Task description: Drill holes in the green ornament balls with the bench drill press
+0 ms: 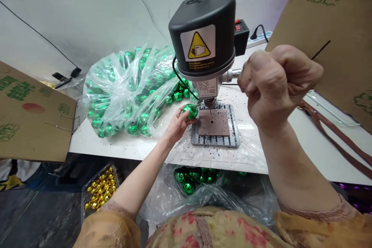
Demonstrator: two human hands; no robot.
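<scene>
My left hand (176,124) has its fingers closed round a shiny green faceted ball (190,111), held at the left side of the drill press base plate (196,139). On that plate lies a flat brownish board (222,128) with a small dark hole, dusted with dark chips. Above it stands the bench drill press (203,42), black-housed, with a yellow warning label and its chuck (209,102) pointing down. At the machine's right, my right hand (276,81) is closed in a fist round the feed handle (232,74), most of which the fingers hide.
A clear plastic bag (124,85) full of green balls lies left on the white table (95,141). More green balls (188,186) sit in plastic below the table edge. Cardboard flaps (35,124) flank both sides. Low left is a tray of gold balls (101,190); brown straps (328,139) lie right.
</scene>
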